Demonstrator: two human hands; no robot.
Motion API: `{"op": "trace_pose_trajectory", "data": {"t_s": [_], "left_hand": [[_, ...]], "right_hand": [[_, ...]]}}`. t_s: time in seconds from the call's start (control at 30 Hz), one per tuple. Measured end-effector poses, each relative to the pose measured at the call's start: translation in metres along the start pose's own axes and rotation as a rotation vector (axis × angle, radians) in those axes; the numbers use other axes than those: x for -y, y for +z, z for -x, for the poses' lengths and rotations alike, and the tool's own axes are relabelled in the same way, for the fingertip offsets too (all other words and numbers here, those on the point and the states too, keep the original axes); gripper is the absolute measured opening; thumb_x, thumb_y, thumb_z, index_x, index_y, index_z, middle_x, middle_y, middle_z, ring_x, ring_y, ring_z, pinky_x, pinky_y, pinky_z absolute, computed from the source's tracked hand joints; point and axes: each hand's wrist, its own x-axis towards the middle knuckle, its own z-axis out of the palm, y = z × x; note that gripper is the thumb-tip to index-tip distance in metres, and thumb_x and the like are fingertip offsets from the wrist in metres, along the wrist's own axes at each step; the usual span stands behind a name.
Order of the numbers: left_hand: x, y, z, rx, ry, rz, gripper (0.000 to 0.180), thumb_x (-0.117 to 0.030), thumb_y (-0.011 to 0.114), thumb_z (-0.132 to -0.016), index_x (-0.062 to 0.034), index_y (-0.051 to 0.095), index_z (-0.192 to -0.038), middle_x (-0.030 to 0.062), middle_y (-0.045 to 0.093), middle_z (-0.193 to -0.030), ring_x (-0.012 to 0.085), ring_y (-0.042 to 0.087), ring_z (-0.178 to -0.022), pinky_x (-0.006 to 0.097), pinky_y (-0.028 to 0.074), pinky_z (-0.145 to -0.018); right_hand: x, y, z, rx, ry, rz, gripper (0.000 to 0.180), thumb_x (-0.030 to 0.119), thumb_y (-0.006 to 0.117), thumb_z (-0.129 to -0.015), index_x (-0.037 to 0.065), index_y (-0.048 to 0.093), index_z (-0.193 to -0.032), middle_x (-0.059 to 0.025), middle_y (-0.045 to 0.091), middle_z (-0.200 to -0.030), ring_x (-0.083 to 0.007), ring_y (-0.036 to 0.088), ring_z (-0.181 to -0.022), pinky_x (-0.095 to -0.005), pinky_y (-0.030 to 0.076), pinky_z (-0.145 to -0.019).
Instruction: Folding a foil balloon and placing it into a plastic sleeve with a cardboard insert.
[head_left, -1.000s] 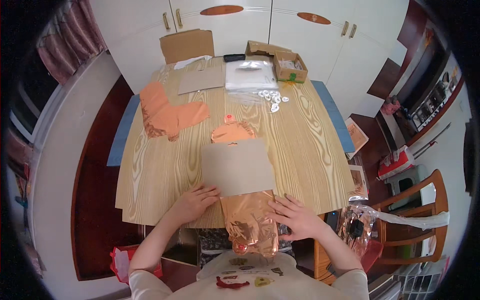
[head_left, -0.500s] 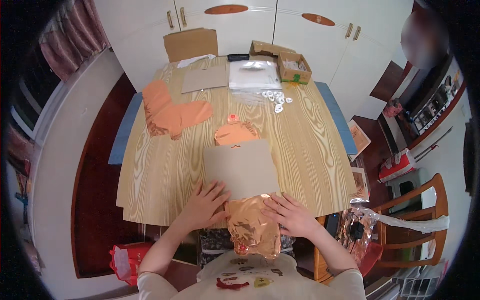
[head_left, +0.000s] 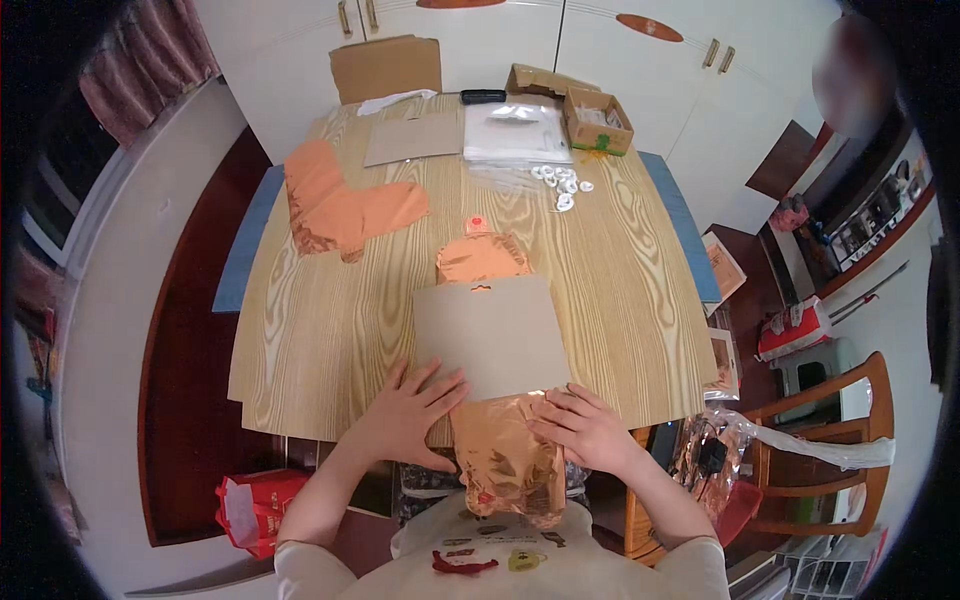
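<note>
A grey card sheet (head_left: 490,335) with a small hang slot lies over the middle of a flat rose-gold foil balloon. The balloon's rounded end (head_left: 485,258) and a small pinkish tab show beyond the far edge of the card. Its crinkled near part (head_left: 508,450) hangs over the table's front edge toward my lap. My left hand (head_left: 408,415) is open, fingers spread on the card's near left corner and thumb stretched out beside the foil. My right hand (head_left: 583,428) lies with fingers extended on the foil's right edge, by the card's near right corner.
Another flat foil balloon (head_left: 345,205) lies at the left of the wooden table (head_left: 640,330). Toward the back are a second card (head_left: 412,140), clear plastic bags (head_left: 515,135), white curled pieces (head_left: 565,185) and a small carton (head_left: 598,122). A wooden chair (head_left: 870,420) stands at the right.
My left thumb has moved off the foil and away from the card, opening the hand wider. My right hand stays nearly in place. The whole view has shifted slightly.
</note>
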Motion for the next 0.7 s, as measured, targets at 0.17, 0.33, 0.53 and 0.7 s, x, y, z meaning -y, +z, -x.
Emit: {"op": "trace_pose_trajectory", "data": {"t_s": [0.17, 0.33, 0.53, 0.7], "left_hand": [[0.002, -0.004, -0.001, 0.017, 0.027, -0.057, 0.110, -0.076, 0.068, -0.061, -0.0104, 0.039, -0.145, 0.0090, 0.035, -0.152, 0.0377, 0.026, -0.141, 0.062, 0.015, -0.114], [0.009, 0.005, -0.011, -0.116, 0.005, 0.043, 0.067, -0.058, 0.071, -0.073, -0.0086, 0.065, -0.118, 0.0093, 0.053, -0.135, 0.0348, 0.040, -0.130, 0.055, 0.026, -0.112], [0.005, 0.010, -0.023, -0.392, -0.151, 0.447, 0.035, -0.035, 0.070, -0.083, -0.0047, 0.070, -0.101, 0.0127, 0.063, -0.113, 0.0338, 0.053, -0.111, 0.045, 0.039, -0.101], [0.012, 0.023, -0.030, -0.482, -0.266, 0.556, 0.023, -0.023, 0.071, -0.082, -0.0015, 0.068, -0.089, 0.0126, 0.062, -0.102, 0.0321, 0.055, -0.101, 0.042, 0.043, -0.091]], "right_hand": [[-0.016, 0.003, -0.017, -0.116, 0.065, -0.273, 0.031, 0.017, 0.068, -0.075, 0.014, 0.069, -0.107, -0.0070, 0.068, -0.103, -0.0251, 0.063, -0.101, -0.0431, 0.046, -0.093], [-0.030, -0.007, -0.059, -0.269, 0.301, -0.562, 0.015, 0.018, 0.068, -0.088, 0.003, 0.067, -0.091, -0.0098, 0.063, -0.077, -0.0209, 0.060, -0.069, -0.0338, 0.048, -0.065], [-0.054, 0.008, -0.077, -0.152, 0.614, -0.728, 0.022, 0.022, 0.068, -0.092, -0.001, 0.066, -0.093, -0.0011, 0.058, -0.068, -0.0074, 0.050, -0.060, -0.0263, 0.043, -0.056], [-0.057, 0.009, -0.072, -0.107, 0.636, -0.799, 0.024, 0.022, 0.069, -0.091, 0.000, 0.065, -0.100, -0.0005, 0.059, -0.070, -0.0076, 0.051, -0.062, -0.0254, 0.044, -0.057]]}}
